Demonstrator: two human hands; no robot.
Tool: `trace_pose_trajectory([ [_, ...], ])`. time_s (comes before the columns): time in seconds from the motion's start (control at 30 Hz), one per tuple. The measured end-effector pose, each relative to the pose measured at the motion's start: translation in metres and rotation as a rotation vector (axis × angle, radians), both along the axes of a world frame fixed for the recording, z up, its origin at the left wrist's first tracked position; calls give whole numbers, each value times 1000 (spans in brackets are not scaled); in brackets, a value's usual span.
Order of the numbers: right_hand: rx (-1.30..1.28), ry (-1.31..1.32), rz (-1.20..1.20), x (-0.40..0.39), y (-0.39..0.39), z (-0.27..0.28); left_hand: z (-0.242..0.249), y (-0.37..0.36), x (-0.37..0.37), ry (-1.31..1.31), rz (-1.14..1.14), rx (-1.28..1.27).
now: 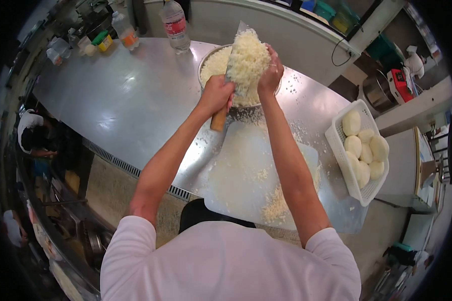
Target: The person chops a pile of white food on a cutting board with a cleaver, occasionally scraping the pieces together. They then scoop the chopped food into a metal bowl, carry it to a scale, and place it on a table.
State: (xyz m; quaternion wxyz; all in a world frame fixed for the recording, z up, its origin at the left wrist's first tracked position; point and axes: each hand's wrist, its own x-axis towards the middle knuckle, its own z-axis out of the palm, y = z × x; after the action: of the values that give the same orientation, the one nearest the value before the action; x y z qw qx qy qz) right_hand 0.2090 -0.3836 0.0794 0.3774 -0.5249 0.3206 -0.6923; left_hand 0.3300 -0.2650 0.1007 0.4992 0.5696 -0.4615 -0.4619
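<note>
My left hand (218, 94) is wrapped round a broad-bladed knife, its wooden handle (218, 121) pointing down toward me. A heap of finely chopped white food (248, 57) lies on the blade, which is tilted over a round metal bowl (201, 67). Cupped against the heap's right side is my right hand (271, 75), holding it to the blade. More of the same chopped food fills the bowl. Below it, a white cutting board (241, 160) carries scattered crumbs, thickest at its lower right.
A white plastic basket (336, 138) of several pale round pieces (365, 145) stands at the right of the metal table (110, 95). Bottles, including a large red-labelled one (175, 27), and a yellow-green tub (103, 41) line the back edge. Another person (32, 130) is at far left.
</note>
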Motion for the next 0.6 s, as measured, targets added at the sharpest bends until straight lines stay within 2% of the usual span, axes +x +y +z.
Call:
trace_pose_trajectory([
  [0.07,18,29,-49,12,-30,-11,-11,-32,8,-11,28,-12],
  [0.13,41,55,-102,16,-49,-30,-23,-56,13,-195,53,-36],
  [0.2,181,347,-217,14,-56,-42,-36,-69,15,-226,44,-22],
  [0.23,181,346,-219,12,-57,-42,-40,-73,13,-316,47,-5],
  [0.3,334,639,-198,0,-49,-41,-45,-82,14,-499,23,15],
  [0.4,431,743,-140,-19,-39,-26,-15,-76,13,-508,16,60],
  [0.47,355,656,-102,-39,-37,-25,-5,-73,14,-492,23,75],
  [0.53,285,575,-61,-69,-24,-31,20,-56,9,-612,179,17],
  [0.57,176,518,-10,-89,-11,-34,24,-51,10,-612,176,15],
  [0.6,68,460,45,-110,4,-37,26,-47,13,-718,242,-23],
])
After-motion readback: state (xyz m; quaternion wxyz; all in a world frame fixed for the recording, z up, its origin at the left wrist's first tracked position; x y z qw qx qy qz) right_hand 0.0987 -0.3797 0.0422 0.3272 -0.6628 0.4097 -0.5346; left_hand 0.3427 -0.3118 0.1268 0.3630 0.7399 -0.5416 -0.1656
